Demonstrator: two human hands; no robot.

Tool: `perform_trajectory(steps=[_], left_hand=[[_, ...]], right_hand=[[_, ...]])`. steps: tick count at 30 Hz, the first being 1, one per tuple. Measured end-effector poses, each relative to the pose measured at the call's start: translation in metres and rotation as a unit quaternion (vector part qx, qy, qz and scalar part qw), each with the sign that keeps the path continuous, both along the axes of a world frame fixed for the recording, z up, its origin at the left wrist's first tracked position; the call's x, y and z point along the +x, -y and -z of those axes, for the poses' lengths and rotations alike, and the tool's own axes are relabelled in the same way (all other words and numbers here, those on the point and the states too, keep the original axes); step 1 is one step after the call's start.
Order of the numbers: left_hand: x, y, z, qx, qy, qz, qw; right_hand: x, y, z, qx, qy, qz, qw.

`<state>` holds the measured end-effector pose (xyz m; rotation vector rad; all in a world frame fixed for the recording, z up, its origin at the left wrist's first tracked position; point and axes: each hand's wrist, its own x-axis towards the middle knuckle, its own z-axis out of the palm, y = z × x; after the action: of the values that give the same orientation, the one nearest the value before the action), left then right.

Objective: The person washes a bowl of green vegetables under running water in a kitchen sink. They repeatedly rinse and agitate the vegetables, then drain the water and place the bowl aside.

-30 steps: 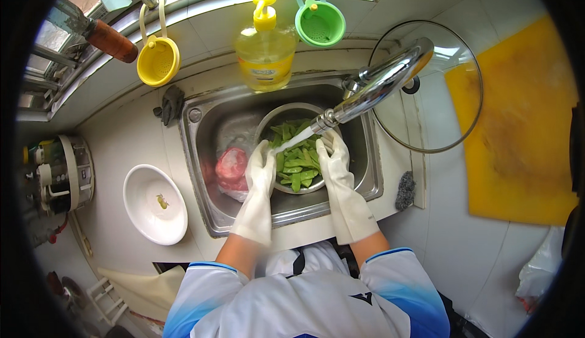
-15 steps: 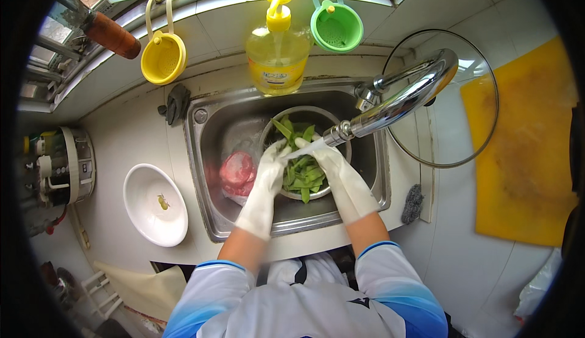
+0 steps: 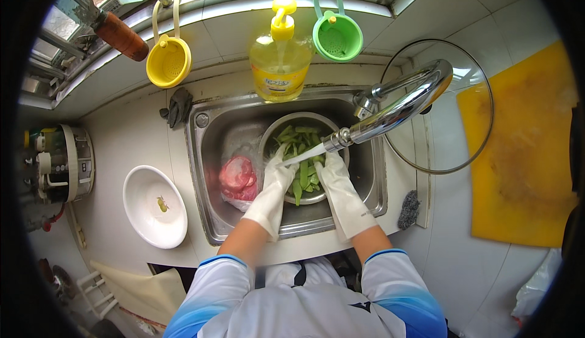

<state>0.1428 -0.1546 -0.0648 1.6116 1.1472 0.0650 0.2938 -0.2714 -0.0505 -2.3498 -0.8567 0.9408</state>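
Observation:
Both my hands wear long white rubber gloves and reach into a round metal basin in the sink. Inside the basin lie flat green bean pods, cut in pieces. My left hand is at the basin's left side among the pods, thumb and fingers apart. At the right side, my right hand looks open too, its fingers stretched in beside the pods. The fingertips of both are partly hidden by pods and water. A chrome faucet sends a stream of water across onto my left hand.
Left of the basin, raw red meat in clear plastic lies in the steel sink. A white bowl stands on the left counter. Behind are a yellow soap bottle and a glass lid; a yellow cutting board lies right.
My hands have moved apart, from close together over the pods down to the basin's two sides. The pods have shifted and lie lower, and the view has tilted slightly.

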Motion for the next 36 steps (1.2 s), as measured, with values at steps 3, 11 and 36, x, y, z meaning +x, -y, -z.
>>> perform_trajectory(steps=[3,11,36], left_hand=[[-0.019,0.012,-0.016,0.027,-0.020,0.021,0.999],[0.019,-0.007,0.047,-0.126,0.185,-0.235,0.946],[0.023,-0.015,0.029,-0.252,0.225,-0.192,0.922]], right_hand=[[-0.002,-0.003,-0.046,-0.029,-0.075,0.072,0.994],[0.028,-0.037,0.063,0.141,-0.292,0.186,0.927],[0.018,-0.050,0.019,0.104,-0.306,0.053,0.945]])
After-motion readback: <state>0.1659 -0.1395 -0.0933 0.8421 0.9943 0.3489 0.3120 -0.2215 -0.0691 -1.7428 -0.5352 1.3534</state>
